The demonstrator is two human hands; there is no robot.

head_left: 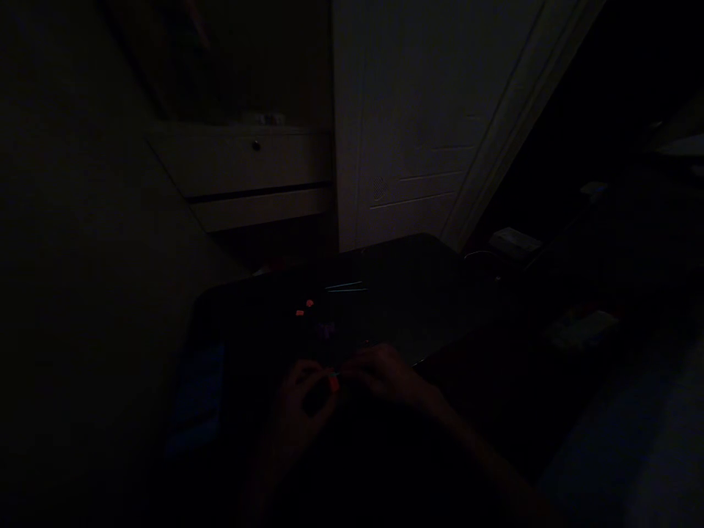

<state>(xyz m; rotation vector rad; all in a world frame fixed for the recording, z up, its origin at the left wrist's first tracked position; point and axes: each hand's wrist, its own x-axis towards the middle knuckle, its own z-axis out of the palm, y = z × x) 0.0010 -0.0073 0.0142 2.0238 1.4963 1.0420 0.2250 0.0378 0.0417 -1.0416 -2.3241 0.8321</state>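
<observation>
Small bright-red block (334,383) pinched in the left hand (292,400) over a dark, smooth counter (418,293); right hand (386,369) just beside it, grip too dark to tell; beyond, dim purple pieces (325,331), two small orange pieces (300,313), two thin pale rods (347,290).

Taking our hands as the clock's centre, we have one piece (334,384) between our left hand (294,400) and right hand (382,370), over the table (407,293). On it, a cluster (325,330) lies at 12 o'clock, two loose pieces (300,313) sit near each other at 11, and two rods (346,290) lie side by side farther off at 12. Behind the table, we face drawers (258,165) at 11 and a door (407,147) at 1.
</observation>
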